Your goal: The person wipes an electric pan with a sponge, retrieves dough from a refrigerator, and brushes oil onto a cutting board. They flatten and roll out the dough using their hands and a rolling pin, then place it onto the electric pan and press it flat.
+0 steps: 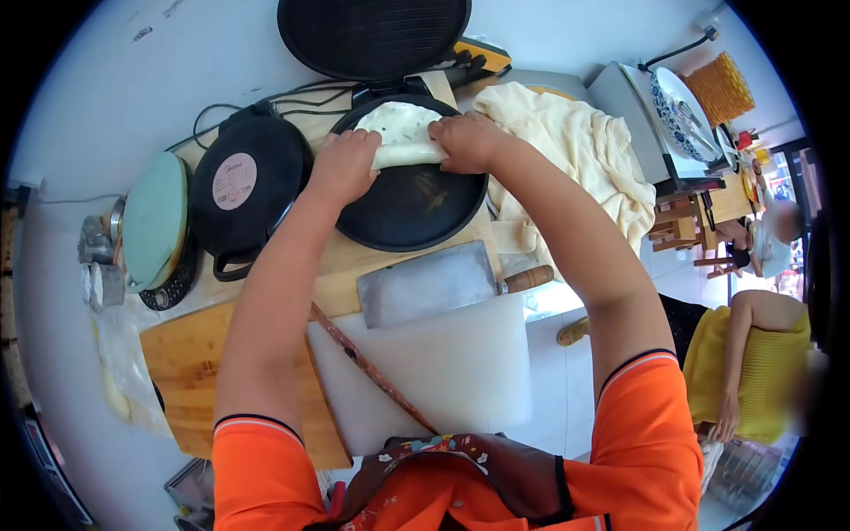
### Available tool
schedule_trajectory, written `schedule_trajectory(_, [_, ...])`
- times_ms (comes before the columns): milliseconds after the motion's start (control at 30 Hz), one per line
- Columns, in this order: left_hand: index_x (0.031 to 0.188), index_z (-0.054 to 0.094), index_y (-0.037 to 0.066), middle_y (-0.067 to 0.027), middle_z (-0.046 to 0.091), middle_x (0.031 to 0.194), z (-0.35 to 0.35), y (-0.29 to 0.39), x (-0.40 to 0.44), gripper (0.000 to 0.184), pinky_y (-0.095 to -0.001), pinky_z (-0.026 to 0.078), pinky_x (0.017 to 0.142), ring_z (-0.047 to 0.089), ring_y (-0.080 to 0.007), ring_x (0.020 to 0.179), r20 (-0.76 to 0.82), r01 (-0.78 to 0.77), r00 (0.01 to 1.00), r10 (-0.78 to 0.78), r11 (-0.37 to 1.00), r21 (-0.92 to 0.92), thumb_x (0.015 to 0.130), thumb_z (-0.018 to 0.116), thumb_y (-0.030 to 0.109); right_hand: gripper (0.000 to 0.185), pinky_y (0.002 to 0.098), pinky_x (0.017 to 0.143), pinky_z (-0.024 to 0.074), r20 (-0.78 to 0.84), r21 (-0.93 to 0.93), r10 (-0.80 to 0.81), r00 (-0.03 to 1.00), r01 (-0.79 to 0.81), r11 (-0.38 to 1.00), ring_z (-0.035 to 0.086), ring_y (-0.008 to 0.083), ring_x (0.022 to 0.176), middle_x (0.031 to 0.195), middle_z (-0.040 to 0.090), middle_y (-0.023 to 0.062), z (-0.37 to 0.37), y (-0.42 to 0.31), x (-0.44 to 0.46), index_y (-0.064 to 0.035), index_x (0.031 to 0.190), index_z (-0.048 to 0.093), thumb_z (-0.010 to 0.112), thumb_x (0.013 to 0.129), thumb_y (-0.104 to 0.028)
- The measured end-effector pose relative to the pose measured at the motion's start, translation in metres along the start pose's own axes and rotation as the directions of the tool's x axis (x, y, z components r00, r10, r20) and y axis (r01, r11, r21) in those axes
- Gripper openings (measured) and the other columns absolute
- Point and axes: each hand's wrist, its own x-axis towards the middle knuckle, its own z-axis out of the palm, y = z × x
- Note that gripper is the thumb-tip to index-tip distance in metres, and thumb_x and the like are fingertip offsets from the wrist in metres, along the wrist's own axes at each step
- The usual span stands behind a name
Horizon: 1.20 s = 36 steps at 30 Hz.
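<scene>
A pale sheet of dough [398, 122] with green flecks lies over the far part of an open black electric griddle [398, 217]. Its near edge is folded into a thick roll. My left hand [345, 164] is closed around the left end of that roll, while my right hand [467, 142] grips the right end. Both hands are above the pan, and the bare dark cooking surface shows nearer to me. The griddle's ridged lid [376, 35] stands raised behind it. Fingertips under the dough are hidden.
Left of the pan sit a closed black griddle [248, 186] and a mint-green appliance [155, 217]. A cleaver [429, 283] lies before the pan, near a white board [443, 363], a wooden stick [372, 367] and a wooden board [190, 372]. Cream cloth [575, 159] is bunched right; people are beyond.
</scene>
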Motion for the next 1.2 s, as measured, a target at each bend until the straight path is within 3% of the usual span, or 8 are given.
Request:
schedule_trajectory(133, [0.112,0.059,0.01,-0.0101,0.063,0.108,-0.009,0.004,-0.011,0.046,-0.0451,0.044,0.099,0.06,-0.0306,0.11,0.024,-0.03,0.999,0.029,0.998,0.046,0.073,0.082,0.016,0.041,0.0428,0.101,0.0444,0.107,-0.061,0.022,0.994,-0.016,0.998,0.064,0.0312,0.115,0.118,0.067,0.0157,-0.018,-0.014,-0.018,-0.008,0.121,0.063,0.07,0.084,-0.023])
schedule_trajectory(333, [0.111,0.059,0.008,-0.0108,0.06,0.108,-0.017,0.012,-0.019,0.045,-0.0454,0.043,0.101,0.058,-0.0298,0.111,0.044,-0.041,0.998,0.04,0.999,0.035,0.073,0.082,0.016,0.041,0.0419,0.099,0.044,0.063,-0.14,-0.016,0.998,0.024,0.99,0.063,0.0325,0.114,0.117,0.067,0.0148,-0.004,-0.013,-0.029,-0.0071,0.122,0.06,0.068,0.084,-0.02])
schedule_trajectory(533, [0.108,0.059,0.005,-0.0127,0.06,0.106,-0.017,0.029,-0.039,0.04,-0.0451,0.043,0.099,0.058,-0.0309,0.112,0.145,0.08,0.987,-0.069,0.994,-0.071,0.075,0.079,0.014,0.04,0.0414,0.1,0.0427,0.15,0.023,0.087,0.985,-0.092,0.996,0.062,0.0293,0.114,0.115,0.064,0.0124,-0.012,-0.025,-0.05,-0.0091,0.115,0.06,0.075,0.08,-0.021])
schedule_trajectory(633, [0.108,0.059,0.004,-0.013,0.059,0.105,-0.011,0.029,-0.043,0.037,-0.0453,0.043,0.097,0.058,-0.0315,0.111,0.079,0.057,0.995,-0.055,0.998,-0.032,0.075,0.076,0.012,0.038,0.0409,0.099,0.0422,0.001,0.004,0.056,0.998,-0.056,0.998,0.062,0.0287,0.113,0.113,0.065,0.0114,0.003,-0.021,-0.056,-0.0092,0.112,0.06,0.075,0.079,-0.02])
schedule_trajectory(800, [0.111,0.06,0.006,-0.012,0.059,0.106,-0.021,0.033,-0.045,0.038,-0.0456,0.045,0.094,0.058,-0.0317,0.11,0.047,0.006,0.999,-0.008,0.999,0.034,0.074,0.07,0.005,0.039,0.0404,0.098,0.042,-0.018,-0.06,-0.008,1.0,0.007,0.998,0.06,0.0279,0.116,0.113,0.067,0.0116,0.006,-0.021,-0.057,-0.0079,0.117,0.061,0.071,0.081,-0.02])
schedule_trajectory(933, [0.112,0.06,0.008,-0.0116,0.058,0.107,-0.025,0.036,-0.053,0.037,-0.0453,0.049,0.091,0.059,-0.0325,0.109,0.092,0.088,0.992,-0.083,0.995,-0.051,0.076,0.071,0.006,0.034,0.0391,0.098,0.0402,0.052,-0.014,0.04,0.998,-0.04,0.999,0.058,0.0261,0.115,0.11,0.067,0.0086,0.0,-0.03,-0.06,-0.0116,0.116,0.063,0.068,0.083,-0.016])
schedule_trajectory(1200, [0.114,0.061,0.006,-0.013,0.06,0.11,-0.03,0.039,-0.068,0.038,-0.0457,0.049,0.092,0.061,-0.0336,0.108,0.104,0.073,0.993,-0.058,0.986,-0.153,0.077,0.073,0.009,0.036,0.0398,0.099,0.0395,-0.17,-0.078,-0.081,0.982,0.068,0.995,0.056,0.0266,0.117,0.11,0.067,0.0098,0.016,-0.034,-0.069,-0.0084,0.115,0.063,0.068,0.08,-0.015])
